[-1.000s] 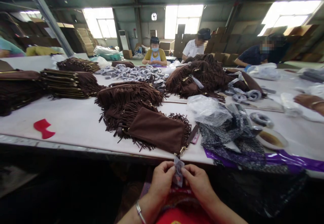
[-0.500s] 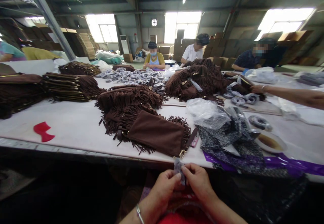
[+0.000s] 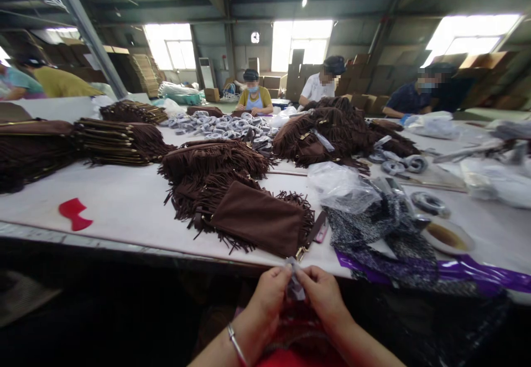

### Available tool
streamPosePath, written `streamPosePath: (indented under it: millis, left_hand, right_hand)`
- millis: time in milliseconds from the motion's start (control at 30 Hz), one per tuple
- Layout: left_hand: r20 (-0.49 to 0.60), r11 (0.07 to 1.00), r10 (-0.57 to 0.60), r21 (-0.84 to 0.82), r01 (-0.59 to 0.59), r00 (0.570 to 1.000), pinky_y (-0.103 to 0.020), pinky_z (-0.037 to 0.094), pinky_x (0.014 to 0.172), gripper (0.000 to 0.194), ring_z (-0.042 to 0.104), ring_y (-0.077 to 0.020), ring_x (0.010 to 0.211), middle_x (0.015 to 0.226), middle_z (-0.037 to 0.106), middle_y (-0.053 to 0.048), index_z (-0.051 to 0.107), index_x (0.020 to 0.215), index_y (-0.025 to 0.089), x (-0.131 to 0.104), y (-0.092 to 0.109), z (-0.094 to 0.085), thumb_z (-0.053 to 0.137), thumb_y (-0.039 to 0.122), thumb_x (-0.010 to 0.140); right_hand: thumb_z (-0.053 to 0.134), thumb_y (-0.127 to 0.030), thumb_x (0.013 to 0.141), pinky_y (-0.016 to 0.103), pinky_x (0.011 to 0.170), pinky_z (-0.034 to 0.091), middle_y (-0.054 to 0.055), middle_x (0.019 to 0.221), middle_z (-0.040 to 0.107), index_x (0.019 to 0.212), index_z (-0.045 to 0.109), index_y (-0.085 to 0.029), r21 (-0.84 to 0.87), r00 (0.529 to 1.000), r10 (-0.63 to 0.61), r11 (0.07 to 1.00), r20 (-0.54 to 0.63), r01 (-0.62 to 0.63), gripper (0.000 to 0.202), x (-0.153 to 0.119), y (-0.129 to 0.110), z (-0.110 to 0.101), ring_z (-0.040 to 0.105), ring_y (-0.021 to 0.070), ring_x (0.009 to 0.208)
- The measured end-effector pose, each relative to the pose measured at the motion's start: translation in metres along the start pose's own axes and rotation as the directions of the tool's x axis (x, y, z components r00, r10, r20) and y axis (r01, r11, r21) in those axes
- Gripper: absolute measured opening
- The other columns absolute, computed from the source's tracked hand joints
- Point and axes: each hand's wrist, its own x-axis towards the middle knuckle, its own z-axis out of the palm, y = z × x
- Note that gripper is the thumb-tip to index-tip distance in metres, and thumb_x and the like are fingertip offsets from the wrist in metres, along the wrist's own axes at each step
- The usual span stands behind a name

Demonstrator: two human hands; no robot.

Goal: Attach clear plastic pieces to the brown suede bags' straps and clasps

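Observation:
Pinched between both my hands is a small piece wrapped in greyish plastic film (image 3: 295, 285), just off the table's front edge. My left hand (image 3: 271, 292) has thumb and fingers closed on its left side. From the right, my right hand (image 3: 321, 292) grips the same piece, its fingertips close to the left ones. Right beyond them lies a flat brown bag (image 3: 259, 217) with fringes and a gold clasp (image 3: 300, 253) at its near corner. What is inside the film is too small to make out.
Brown fringed bags (image 3: 120, 143) are piled at the left and centre. A red piece (image 3: 75, 213) lies front left. Plastic film (image 3: 342, 187), speckled fabric (image 3: 381, 234) and a round dish (image 3: 448, 237) are at the right. People sit across the white table (image 3: 133, 206).
My left hand's fingertips have moved up along the wrapped piece, nearer its top. Another person's arm that reached in from the right has gone from view. The camera view has shifted slightly.

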Motion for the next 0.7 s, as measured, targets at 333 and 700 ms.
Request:
streamPosePath:
  millis: [333, 700]
  left_hand:
    - [-0.066, 0.996, -0.064, -0.072, 0.059, 0.996, -0.025, 0.044, 0.053, 0.044, 0.057, -0.0143, 0.058, 0.068, 0.064, -0.004, 0.065, 0.087, 0.013, 0.007, 0.006, 0.018, 0.076, 0.052, 0.068]
    - [-0.065, 0.998, -0.051, 0.019, 0.053, 0.997, -0.017, 0.011, 0.039, 0.031, 0.031, -0.0035, 0.042, 0.057, 0.042, 0.008, 0.051, 0.079, 0.018, 0.000, 0.018, 0.020, 0.069, 0.043, 0.076]
  right_hand:
    - [0.050, -0.030, 0.094, 0.033, 0.083, 0.053, 0.007, 0.095, 0.070, 0.102, 0.068, -0.020, -0.350, 0.818, -0.561, 0.747, 0.125, 0.566, 0.022, 0.001, -0.008, -0.030, 0.066, 0.0230, 0.089]
    - [0.047, -0.012, 0.094, 0.032, 0.079, 0.050, 0.008, 0.089, 0.066, 0.094, 0.071, -0.020, -0.505, 0.471, -0.768, 0.226, 0.434, 0.833, 0.025, 0.030, -0.030, -0.032, 0.060, 0.0203, 0.086]
